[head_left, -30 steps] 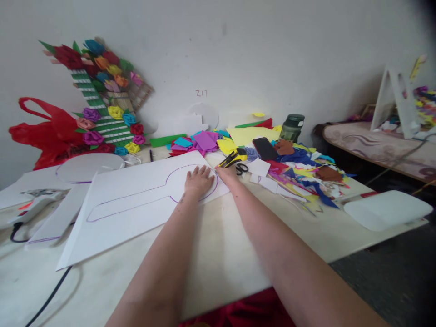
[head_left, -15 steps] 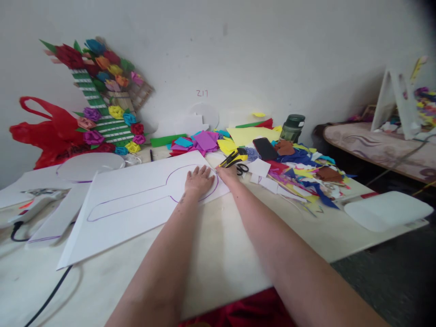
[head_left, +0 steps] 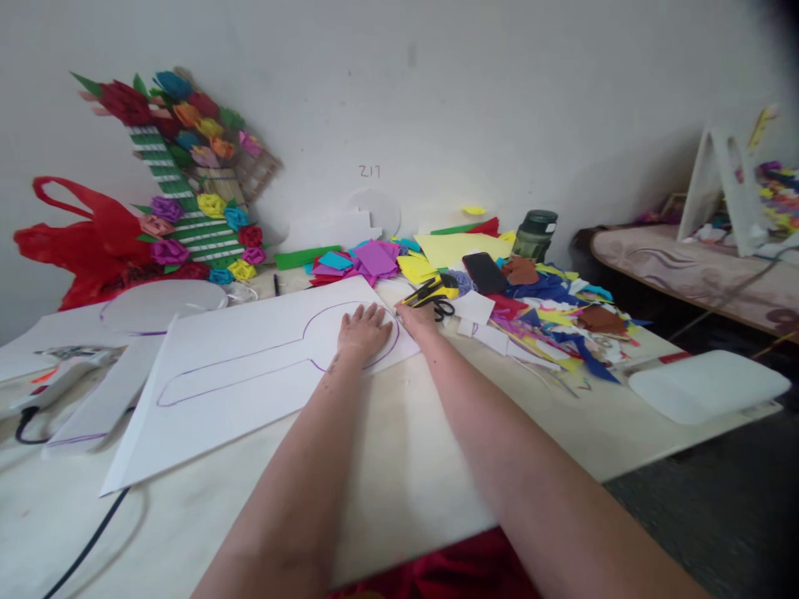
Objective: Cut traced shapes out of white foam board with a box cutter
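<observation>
A white foam-like board (head_left: pixel 250 308) lies on the table with a purple outline of a circle joined to a long rounded strip. Flat on the circle rests my left hand (head_left: pixel 364 331), fingers spread, pressing the board. My right hand (head_left: pixel 417 320) is closed around a yellow and black utility knife (head_left: pixel 428 291) at the circle's right edge. The blade tip is hidden by the fingers. Just behind the right hand, black-handled scissors (head_left: pixel 444 309) lie on the table.
Colored paper scraps (head_left: pixel 562 308), a phone (head_left: pixel 483 272) and a dark green bottle (head_left: pixel 535 235) are at the right. A glue gun (head_left: pixel 62 383) with a cord lies left, near a cut white piece (head_left: pixel 103 399). Paper flowers (head_left: pixel 212 205) and a red bag (head_left: pixel 81 233) stand behind.
The utility knife has tilted slightly and its rear end has dropped a little. My left hand stays in place on the board.
</observation>
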`<move>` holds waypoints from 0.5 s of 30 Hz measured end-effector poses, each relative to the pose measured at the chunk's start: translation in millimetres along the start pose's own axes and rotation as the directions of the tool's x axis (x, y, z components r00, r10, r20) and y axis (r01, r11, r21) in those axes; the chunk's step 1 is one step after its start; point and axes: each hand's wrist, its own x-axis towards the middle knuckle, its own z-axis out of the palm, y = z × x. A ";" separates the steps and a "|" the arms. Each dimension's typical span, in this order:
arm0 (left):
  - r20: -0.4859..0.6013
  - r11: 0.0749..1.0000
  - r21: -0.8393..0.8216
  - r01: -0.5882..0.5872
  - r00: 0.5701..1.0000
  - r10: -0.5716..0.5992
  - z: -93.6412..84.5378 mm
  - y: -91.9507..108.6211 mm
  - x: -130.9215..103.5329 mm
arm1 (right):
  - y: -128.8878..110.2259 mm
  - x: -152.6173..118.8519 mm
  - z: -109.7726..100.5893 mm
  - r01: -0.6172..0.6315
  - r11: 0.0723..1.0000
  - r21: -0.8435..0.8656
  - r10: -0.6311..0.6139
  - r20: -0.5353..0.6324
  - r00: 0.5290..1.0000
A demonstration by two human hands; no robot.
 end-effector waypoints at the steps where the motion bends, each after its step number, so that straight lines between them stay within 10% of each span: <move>1: 0.000 1.000 -0.001 -0.001 1.000 0.001 0.3 -0.1 0.2 | 0.7 0.5 0.3 0.002 1.000 -0.013 -0.002 0.003 1.000; 15: -0.005 1.000 -0.008 -0.004 1.000 0.004 -0.7 0.5 -1.0 | -5.6 -4.8 -2.2 0.024 0.996 -0.080 -0.024 -0.005 1.000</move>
